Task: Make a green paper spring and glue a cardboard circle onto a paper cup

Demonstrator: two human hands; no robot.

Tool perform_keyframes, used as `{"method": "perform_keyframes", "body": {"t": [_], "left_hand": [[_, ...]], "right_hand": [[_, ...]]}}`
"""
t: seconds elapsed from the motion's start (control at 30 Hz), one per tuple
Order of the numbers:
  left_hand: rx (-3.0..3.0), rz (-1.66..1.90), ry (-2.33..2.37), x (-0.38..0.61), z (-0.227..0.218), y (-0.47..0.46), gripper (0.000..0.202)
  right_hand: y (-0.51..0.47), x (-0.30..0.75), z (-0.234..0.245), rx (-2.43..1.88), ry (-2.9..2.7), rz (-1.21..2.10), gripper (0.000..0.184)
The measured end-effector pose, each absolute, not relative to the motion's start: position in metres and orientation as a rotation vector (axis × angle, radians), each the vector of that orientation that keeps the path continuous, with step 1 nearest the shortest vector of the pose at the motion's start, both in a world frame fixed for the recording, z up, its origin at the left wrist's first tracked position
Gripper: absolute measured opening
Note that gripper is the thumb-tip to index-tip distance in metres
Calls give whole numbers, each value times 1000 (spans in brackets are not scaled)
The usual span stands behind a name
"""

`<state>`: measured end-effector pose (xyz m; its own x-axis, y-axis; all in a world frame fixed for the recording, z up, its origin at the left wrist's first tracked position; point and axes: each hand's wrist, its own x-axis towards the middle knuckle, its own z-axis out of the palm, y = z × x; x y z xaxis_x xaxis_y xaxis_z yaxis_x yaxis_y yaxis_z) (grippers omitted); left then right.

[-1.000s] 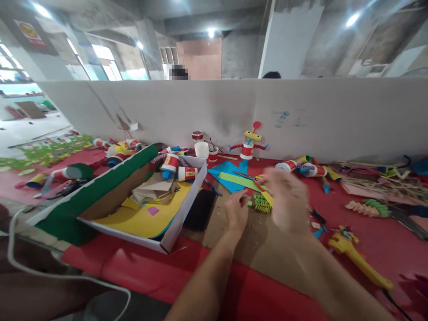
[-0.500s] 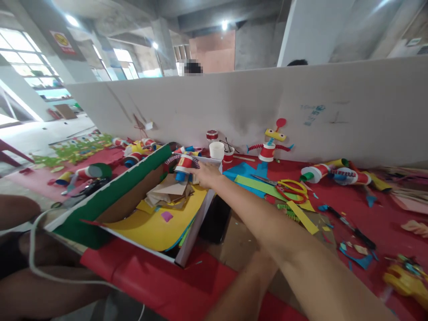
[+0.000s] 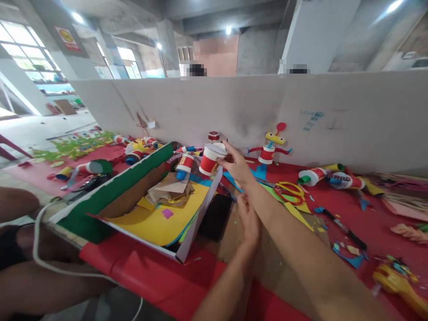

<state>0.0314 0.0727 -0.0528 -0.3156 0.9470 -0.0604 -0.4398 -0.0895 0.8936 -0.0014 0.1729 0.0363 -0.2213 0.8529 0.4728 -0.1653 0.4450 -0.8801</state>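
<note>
My right hand (image 3: 236, 164) is closed with thumb and fingers on a red-and-white paper cup (image 3: 208, 161), held tilted above the far right corner of an open box (image 3: 137, 176). Just left of it, a smaller red-and-white cup (image 3: 186, 163) with a blue tube (image 3: 181, 174) rests at the box's far end. Below my right forearm is my left hand (image 3: 249, 218), its fingers loosely extended and partly hidden. I see nothing held in it. Yellow sheets (image 3: 150, 229) and brown paper scraps (image 3: 172, 189) lie inside the box.
Scissors (image 3: 289, 192) and a cutter-like tool (image 3: 344, 227) lie to the right. A cup figure (image 3: 266, 154) stands before the white partition (image 3: 187, 104). A black phone-like slab (image 3: 216, 217) lies beside the box. A yellow glue gun (image 3: 397, 278) sits at lower right.
My right hand has moved right from the smaller cup and now holds the larger red-and-white cup. My left hand has come up into view beneath the right forearm.
</note>
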Motion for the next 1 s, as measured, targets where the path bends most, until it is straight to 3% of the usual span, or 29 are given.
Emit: {"method": "perform_keyframes", "body": {"t": [0.2, 0.4, 0.73, 0.87, 1.0], "left_hand": [[801, 1837, 939, -7, -16, 80, 50], [937, 1822, 803, -19, -18, 83, 54], [751, 1846, 868, -2, -23, 83, 49], [598, 1927, 891, -5, -29, 85, 43], [589, 1736, 785, 8, -33, 81, 40]], "right_hand": [[128, 65, 15, -680, -1247, 1246, 54], [104, 89, 15, -719, -1337, 1279, 60], [110, 70, 20, -766, -985, 1088, 46], [126, 82, 44, -674, -802, 818, 38], [141, 58, 66, -675, -975, 787, 40]]}}
